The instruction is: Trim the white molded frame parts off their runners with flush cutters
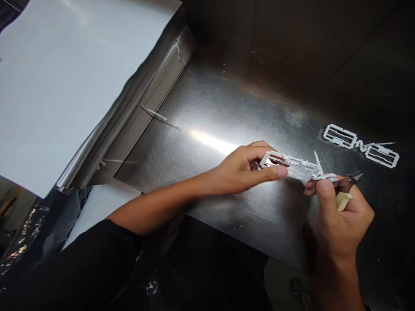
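Over the metal table, my left hand (246, 168) grips the near end of a white plastic frame part (292, 164), thumb on top and fingers beneath. Its slotted rectangular shape runs right, towards my right hand (343, 216), whose thumb and fingers pinch the curled white far end, where a thin spike sticks up. Also within the right hand is a small tool with a dark pointed metal tip (356, 176); a pale yellow piece (343, 201), perhaps its handle, shows between thumb and palm. The fingers hide most of that tool.
Another white plastic piece (340, 136), two slotted frames joined by a wavy link, lies at the right on the shiny metal table (207, 103). A tall stack of sheets (155, 86) with a white top sheet (71, 73) stands at the left. Thin white strips project from it.
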`<control>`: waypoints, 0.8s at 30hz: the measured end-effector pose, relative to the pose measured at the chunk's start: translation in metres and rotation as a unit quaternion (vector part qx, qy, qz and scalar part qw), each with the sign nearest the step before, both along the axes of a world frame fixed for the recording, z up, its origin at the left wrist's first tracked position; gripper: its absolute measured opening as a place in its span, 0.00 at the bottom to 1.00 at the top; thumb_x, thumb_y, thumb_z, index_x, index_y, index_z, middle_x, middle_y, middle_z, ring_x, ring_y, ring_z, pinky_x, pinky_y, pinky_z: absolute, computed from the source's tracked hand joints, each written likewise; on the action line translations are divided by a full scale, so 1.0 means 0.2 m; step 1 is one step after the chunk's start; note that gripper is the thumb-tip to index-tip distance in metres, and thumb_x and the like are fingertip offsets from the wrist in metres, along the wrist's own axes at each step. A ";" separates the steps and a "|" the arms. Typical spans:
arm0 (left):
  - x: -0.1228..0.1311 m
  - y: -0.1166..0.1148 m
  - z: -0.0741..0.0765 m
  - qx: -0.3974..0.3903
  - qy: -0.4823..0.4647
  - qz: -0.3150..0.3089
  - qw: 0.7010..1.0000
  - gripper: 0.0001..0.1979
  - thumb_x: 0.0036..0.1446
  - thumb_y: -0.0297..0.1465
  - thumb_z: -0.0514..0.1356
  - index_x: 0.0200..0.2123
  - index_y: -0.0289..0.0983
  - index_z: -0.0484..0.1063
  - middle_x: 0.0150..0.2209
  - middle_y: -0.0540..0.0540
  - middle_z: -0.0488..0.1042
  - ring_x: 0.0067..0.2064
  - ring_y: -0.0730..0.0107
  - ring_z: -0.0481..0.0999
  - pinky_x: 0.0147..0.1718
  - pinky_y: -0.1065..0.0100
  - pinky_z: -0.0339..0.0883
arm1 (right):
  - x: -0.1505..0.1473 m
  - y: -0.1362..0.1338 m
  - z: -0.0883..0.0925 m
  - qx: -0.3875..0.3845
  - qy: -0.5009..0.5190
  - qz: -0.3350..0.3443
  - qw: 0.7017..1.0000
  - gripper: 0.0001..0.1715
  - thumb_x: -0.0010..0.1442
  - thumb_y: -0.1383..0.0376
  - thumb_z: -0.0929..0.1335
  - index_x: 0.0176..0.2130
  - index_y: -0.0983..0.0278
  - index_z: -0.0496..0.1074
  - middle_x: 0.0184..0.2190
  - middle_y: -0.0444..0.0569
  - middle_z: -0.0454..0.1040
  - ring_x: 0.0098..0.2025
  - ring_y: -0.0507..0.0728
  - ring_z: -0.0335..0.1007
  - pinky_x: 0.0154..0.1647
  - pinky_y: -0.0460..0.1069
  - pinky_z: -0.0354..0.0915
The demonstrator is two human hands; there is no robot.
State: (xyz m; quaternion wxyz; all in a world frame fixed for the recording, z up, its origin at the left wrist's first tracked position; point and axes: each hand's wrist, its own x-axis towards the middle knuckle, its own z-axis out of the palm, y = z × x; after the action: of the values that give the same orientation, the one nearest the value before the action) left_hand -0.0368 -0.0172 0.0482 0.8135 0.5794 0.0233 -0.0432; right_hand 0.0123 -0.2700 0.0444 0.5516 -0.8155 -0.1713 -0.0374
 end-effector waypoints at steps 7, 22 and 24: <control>0.04 -0.03 -0.02 -0.089 0.021 0.093 0.991 0.26 0.61 0.42 0.85 0.47 0.38 0.76 0.35 0.50 0.84 0.31 0.67 0.87 0.25 0.73 0.80 | -0.03 0.00 -0.04 0.017 -0.019 0.108 0.994 0.34 0.92 0.44 0.68 0.81 0.60 0.66 0.45 0.47 0.81 0.40 0.59 0.77 0.47 0.56 0.72; 0.01 -0.03 0.00 -0.044 0.001 0.091 0.995 0.25 0.65 0.47 0.82 0.48 0.39 0.75 0.33 0.53 0.80 0.32 0.71 0.85 0.28 0.74 0.80 | -0.06 -0.02 -0.07 -0.022 0.048 0.141 0.989 0.37 0.93 0.47 0.66 0.89 0.49 0.54 0.51 0.49 0.82 0.51 0.65 0.81 0.50 0.61 0.74; 0.00 -0.03 0.01 -0.040 -0.002 0.087 0.995 0.22 0.66 0.44 0.81 0.48 0.39 0.76 0.33 0.53 0.80 0.32 0.72 0.84 0.28 0.74 0.80 | -0.06 -0.02 -0.06 -0.024 0.052 0.143 0.988 0.37 0.93 0.48 0.66 0.89 0.50 0.53 0.52 0.50 0.82 0.52 0.65 0.81 0.51 0.61 0.74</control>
State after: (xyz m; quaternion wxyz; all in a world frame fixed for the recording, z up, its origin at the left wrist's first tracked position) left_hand -0.0370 -0.0225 0.0497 0.8370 0.5419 0.0704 0.0280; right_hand 0.0010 -0.2735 0.0320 0.5401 -0.7961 -0.2581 0.0888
